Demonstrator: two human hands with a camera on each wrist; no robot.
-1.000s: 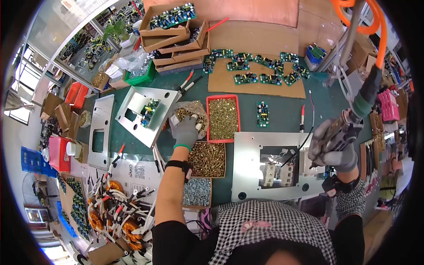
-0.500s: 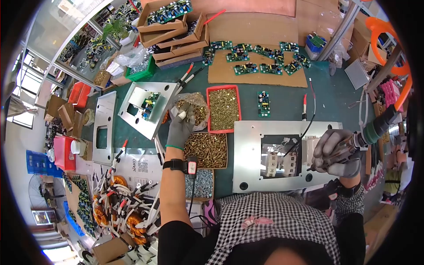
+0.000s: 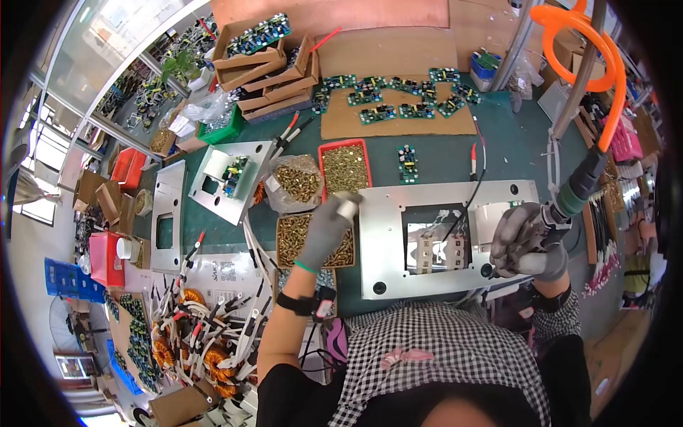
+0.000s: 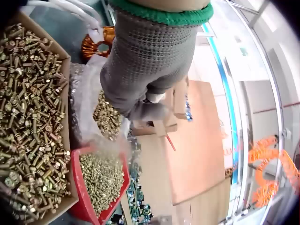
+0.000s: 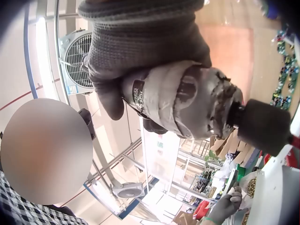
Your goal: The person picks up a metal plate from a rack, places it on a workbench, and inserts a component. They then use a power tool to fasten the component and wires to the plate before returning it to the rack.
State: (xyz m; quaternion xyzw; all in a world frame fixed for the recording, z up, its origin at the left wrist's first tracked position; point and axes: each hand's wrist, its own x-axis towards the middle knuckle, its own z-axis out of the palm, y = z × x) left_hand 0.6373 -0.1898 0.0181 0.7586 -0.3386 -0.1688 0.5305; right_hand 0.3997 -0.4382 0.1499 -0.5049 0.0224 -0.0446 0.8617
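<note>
My left hand (image 3: 329,231), in a grey glove with a green cuff, hovers between the carton of brass-coloured bolts (image 4: 30,117) and the left edge of a metal panel (image 3: 383,249). Its fingers bend toward the thumb, with a whitish fingertip showing; I cannot tell whether anything small sits between them. Behind it are a plastic bag (image 4: 82,108) of brass-coloured fasteners and a red tray (image 3: 368,164) of smaller ones. My right hand (image 3: 530,242), also gloved, grips a tape-wrapped power screwdriver (image 5: 168,93) over the panel's right side. The panel has a rectangular window with pale blocks beneath.
A single circuit board (image 3: 408,165) lies behind the panel; several more rest on cardboard (image 3: 341,128) farther back. At left stand another panel with a board (image 3: 235,174) and a heap of cables with copper coils (image 3: 217,359). An orange hose (image 3: 617,107) hangs at right.
My left hand has come out of the bag and moved right and nearer, to the metal panel's left edge. The right hand still holds the screwdriver over the panel's right side.
</note>
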